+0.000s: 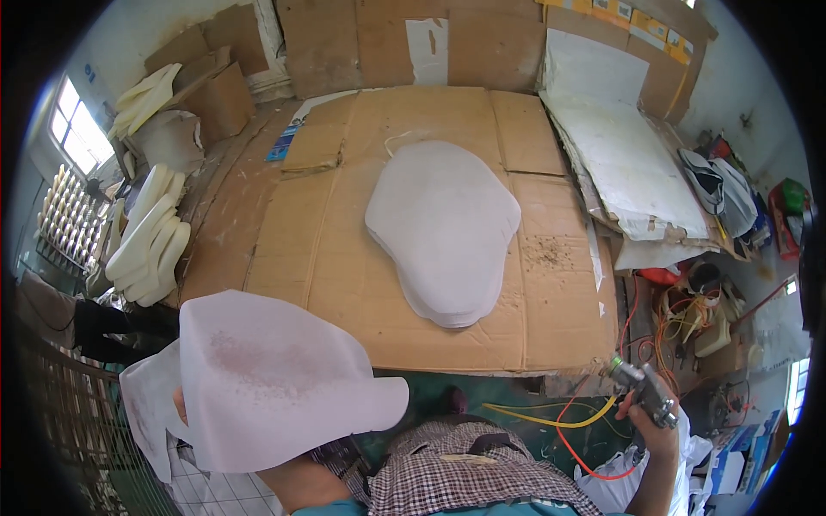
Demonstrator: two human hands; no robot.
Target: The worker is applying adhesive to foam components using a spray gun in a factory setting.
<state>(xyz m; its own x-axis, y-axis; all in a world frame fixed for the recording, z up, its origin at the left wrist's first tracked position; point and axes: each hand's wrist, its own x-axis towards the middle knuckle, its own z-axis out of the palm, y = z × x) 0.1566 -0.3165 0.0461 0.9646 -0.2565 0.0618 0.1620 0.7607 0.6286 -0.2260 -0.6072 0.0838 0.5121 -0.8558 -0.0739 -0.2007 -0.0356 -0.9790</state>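
Observation:
My left hand (180, 406) is mostly hidden behind a pale pinkish-grey shaped sheet (275, 370). Only some fingers show at the sheet's left edge, gripping it. The sheet hangs curved at the lower left, with reddish-brown specks across its face. Behind it, at its left, is another pale piece (142, 404). At the lower right, my right hand (641, 413) is closed around a metal spray gun (645, 391), held just off the table's edge. A stack of pale sheets (443, 228) with a rounded, waisted outline lies flat on the cardboard-covered table (301, 249).
Cream foam pieces (151, 241) are piled at the left. A white-covered board (619, 155) stands at the right. Red and yellow hoses (594, 417) run below the table's front edge. Plastic bags (611, 482) lie at the lower right. Another person's dark-clothed leg (112, 327) shows at far left.

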